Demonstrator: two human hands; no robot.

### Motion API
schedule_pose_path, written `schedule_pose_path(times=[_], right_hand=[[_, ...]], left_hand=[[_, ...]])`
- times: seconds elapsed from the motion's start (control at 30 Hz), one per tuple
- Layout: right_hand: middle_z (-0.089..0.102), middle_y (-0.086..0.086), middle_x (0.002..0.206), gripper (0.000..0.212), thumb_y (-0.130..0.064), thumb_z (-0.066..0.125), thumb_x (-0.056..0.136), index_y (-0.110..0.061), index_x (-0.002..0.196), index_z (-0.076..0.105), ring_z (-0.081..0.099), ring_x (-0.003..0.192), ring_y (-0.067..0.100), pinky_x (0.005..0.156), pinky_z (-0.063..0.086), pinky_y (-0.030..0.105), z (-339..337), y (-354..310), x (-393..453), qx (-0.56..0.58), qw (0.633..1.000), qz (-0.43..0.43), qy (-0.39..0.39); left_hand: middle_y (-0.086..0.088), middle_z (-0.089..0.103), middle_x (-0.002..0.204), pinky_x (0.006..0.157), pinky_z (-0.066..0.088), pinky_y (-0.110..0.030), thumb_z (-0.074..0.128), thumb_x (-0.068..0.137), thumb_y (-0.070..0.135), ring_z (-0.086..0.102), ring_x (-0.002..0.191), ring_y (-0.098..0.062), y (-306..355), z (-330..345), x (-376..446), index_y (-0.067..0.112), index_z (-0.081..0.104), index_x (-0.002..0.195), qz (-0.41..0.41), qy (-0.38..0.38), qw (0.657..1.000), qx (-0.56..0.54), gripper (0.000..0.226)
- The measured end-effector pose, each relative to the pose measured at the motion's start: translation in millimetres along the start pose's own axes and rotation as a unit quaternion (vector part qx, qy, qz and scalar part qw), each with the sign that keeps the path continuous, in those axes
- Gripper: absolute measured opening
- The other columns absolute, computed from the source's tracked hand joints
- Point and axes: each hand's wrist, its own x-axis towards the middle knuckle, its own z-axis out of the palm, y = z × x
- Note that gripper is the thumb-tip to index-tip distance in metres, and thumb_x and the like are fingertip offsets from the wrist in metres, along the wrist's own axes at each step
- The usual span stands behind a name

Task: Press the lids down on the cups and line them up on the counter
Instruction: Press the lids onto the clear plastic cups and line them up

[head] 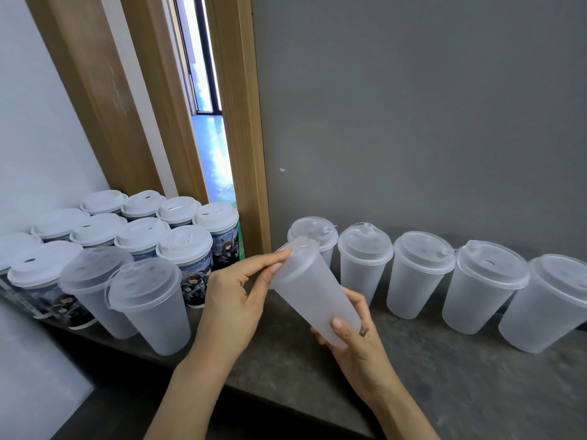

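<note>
Over the surface, right hand grips the frosted cup tilted so left hand fingers can pinch its lid shut.

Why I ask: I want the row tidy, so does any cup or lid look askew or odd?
Nothing is spilled or broken. The only cup off the counter is the frosted cup, tilted in the air: the right hand grips its base while the left hand pinches its lid.

grey wall, wooden door frame.
</note>
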Motion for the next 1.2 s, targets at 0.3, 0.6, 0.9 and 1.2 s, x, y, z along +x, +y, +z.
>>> schedule_pose_path(times=[0.3, 0.6, 0.9, 1.2], right_hand=[[0.066, 0.006, 0.115, 0.078, -0.041, 0.099, 0.045, -0.029, 0.113, 0.065, 0.068, 0.093, 0.028, 0.071, 0.057, 0.033, 2, -2, 0, 0.005, 1.0, 0.012, -0.006], [0.062, 0.0, 0.133, 0.083, -0.026, 0.095, 0.063, -0.03, 0.134, 0.053, 0.06, 0.122, 0.022, 0.092, 0.055, 0.031, -2, 12, 0, -0.203, 0.974, -0.093, -0.043], [0.061, -0.019, 0.129, 0.069, -0.029, 0.086, 0.071, -0.048, 0.128, 0.054, 0.058, 0.121, 0.005, 0.094, 0.052, 0.024, -6, 23, 2, -0.373, 0.918, -0.132, -0.008], [0.053, -0.004, 0.091, 0.054, 0.019, 0.059, 0.073, -0.031, 0.089, 0.055, 0.054, 0.08, 0.012, 0.066, 0.042, 0.013, -46, 1, -20, -0.384, 0.796, -0.311, 0.349]], left_hand=[[0.038, 0.046, 0.127, 0.098, 0.034, -0.001, 0.056, 0.093, 0.025, 0.04, 0.121, 0.023, 3, 14, -12, 0.039, 0.05, 0.13, 0.022, -0.003, 0.999, 0.03, 0.04], [0.028, 0.035, 0.145, 0.102, 0.036, -0.014, 0.071, 0.07, 0.051, 0.031, 0.135, 0.01, 6, 30, -27, 0.053, 0.05, 0.108, -0.013, -0.031, 0.999, -0.013, 0.043], [0.014, 0.048, 0.136, 0.105, 0.044, -0.035, 0.095, 0.052, 0.028, 0.046, 0.13, -0.01, -15, 32, -36, 0.05, 0.034, 0.13, -0.036, 0.096, 0.995, 0.003, 0.101], [0.04, 0.047, 0.129, 0.098, 0.046, -0.03, 0.093, 0.055, 0.026, 0.047, 0.121, 0.012, -63, 53, -51, 0.057, 0.024, 0.138, -0.143, 0.011, 0.984, -0.104, 0.113]])
